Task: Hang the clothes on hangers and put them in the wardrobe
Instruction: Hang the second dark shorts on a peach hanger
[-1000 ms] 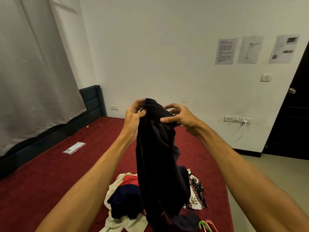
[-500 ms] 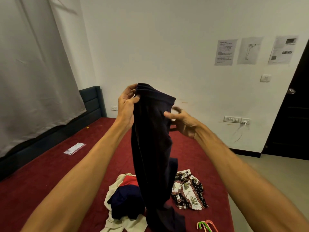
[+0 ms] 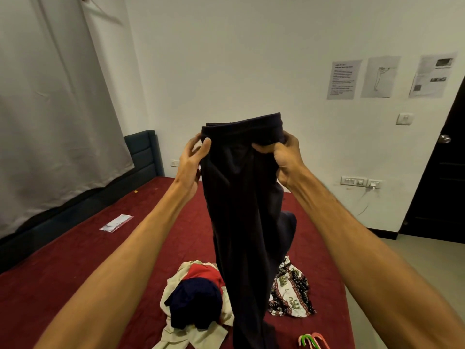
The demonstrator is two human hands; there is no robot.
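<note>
Since a second ago, raised higher and spread: dark garment (image 3: 241,210) no longer bunched between close-set hands, now stretched by its top band. Half a second back, held by the left hand (image 3: 192,159) alone, right hand (image 3: 281,157) just reaching in; now pinched at both corners. Likely meaning for the task: band found and opened flat, ready for a hanger, none yet picked up. Left fingers (image 3: 205,144) narrow, thumb pressing the band's left edge against fingers partly hidden behind the cloth. Right fingers curled tight around a fold at the band's right corner. Both arms stretched forward and up, wrists about level, palms turned inward. Below the fingers, garment hanging straight down, its lower end out of view at the frame's bottom. Farther below, on the red bed (image 3: 75,260), pile of clothes (image 3: 196,298) and patterned cloth (image 3: 289,293); coloured hangers (image 3: 312,341) below the right fingers, untouched.
</note>
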